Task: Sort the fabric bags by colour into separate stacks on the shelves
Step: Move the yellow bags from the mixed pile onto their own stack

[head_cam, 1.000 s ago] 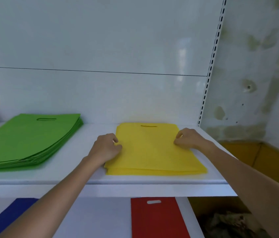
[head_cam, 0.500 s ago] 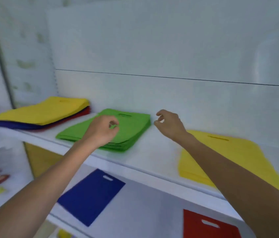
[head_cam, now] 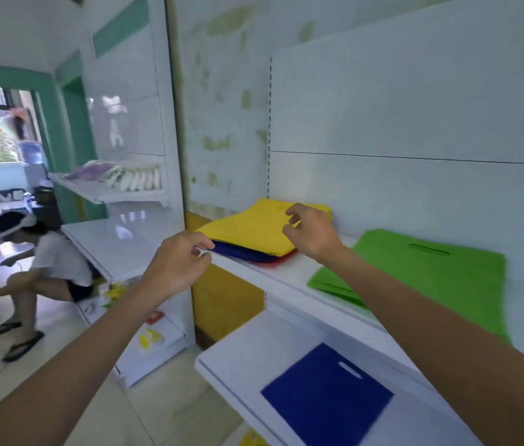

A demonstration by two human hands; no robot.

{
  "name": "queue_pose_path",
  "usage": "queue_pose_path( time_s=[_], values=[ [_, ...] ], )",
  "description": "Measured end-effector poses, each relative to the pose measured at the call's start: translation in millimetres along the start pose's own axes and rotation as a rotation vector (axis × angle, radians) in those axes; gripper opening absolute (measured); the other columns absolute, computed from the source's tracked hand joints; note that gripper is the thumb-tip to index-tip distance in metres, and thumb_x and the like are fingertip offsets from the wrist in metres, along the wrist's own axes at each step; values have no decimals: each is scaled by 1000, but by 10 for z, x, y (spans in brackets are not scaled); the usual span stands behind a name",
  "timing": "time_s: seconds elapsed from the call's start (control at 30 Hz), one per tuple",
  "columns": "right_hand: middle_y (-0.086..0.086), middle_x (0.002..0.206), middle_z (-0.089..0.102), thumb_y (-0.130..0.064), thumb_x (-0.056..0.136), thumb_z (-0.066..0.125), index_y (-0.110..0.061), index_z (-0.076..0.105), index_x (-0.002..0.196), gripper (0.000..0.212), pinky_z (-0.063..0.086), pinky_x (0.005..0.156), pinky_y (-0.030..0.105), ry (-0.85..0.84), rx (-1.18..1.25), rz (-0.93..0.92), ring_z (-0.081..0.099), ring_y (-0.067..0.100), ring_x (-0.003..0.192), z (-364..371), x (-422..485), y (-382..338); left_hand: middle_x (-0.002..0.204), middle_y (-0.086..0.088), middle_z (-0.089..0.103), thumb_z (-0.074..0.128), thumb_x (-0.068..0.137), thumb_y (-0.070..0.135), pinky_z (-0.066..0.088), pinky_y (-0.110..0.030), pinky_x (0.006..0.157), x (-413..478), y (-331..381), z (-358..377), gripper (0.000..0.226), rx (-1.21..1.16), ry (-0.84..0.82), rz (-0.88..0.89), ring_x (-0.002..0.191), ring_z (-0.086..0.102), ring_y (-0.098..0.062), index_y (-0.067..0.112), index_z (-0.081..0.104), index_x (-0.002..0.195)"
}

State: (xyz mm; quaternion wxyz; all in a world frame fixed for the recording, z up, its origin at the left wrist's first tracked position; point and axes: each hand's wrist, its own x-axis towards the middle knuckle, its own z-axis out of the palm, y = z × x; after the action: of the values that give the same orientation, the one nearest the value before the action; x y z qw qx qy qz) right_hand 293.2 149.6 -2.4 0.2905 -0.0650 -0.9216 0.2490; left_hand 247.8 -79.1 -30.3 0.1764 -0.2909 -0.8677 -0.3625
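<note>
The white shelf unit (head_cam: 415,107) fills the frame from 12 to 5 o'clock, with an upper shelf (head_cam: 286,280) and a lower shelf (head_cam: 247,358) beneath it. On the upper shelf at 3 o'clock lies the green stack (head_cam: 431,278), flat, its handle slot towards the back panel. To the left of it and apart from it, just above centre, sits the mixed pile (head_cam: 254,239): a yellow bag (head_cam: 247,225) on top, blue bags (head_cam: 241,252) under it, and a red edge (head_cam: 286,259) showing at the bottom of the near side. A single blue bag (head_cam: 325,394) lies flat on the lower shelf at 5 o'clock, its slot pointing to the upper right.

At 9 o'clock a second white shelf unit (head_cam: 119,239) stands against the wall, and beside it a person (head_cam: 51,262) in a white top crouches on the tiled floor. A row of packets (head_cam: 131,180) stands on that unit's upper shelf at 10 o'clock; their print is too blurred to read.

The left hand (head_cam: 177,265), just left of centre, has its fingers curled, with thumb and forefinger close together at the near left corner of the mixed pile; I cannot tell whether they have hold of a bag. The right hand (head_cam: 313,235) hovers over the right part of the yellow bag, fingers loosely bent and spread from the thumb, holding nothing.
</note>
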Motion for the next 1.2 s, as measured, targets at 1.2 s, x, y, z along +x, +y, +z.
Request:
queue_pose_path(
  time_s=[1.2],
  values=[
    [20, 128, 47, -25, 93, 48, 0, 44, 124, 40, 40, 93, 36, 92, -474, 805, 47, 35, 119, 1058, 1620, 782, 83, -8, 62, 57, 87, 45, 39, -29, 64, 2879, -1850, 1244, 35, -170, -477, 38, 72, 57, -22, 11, 59, 80]
  ],
)
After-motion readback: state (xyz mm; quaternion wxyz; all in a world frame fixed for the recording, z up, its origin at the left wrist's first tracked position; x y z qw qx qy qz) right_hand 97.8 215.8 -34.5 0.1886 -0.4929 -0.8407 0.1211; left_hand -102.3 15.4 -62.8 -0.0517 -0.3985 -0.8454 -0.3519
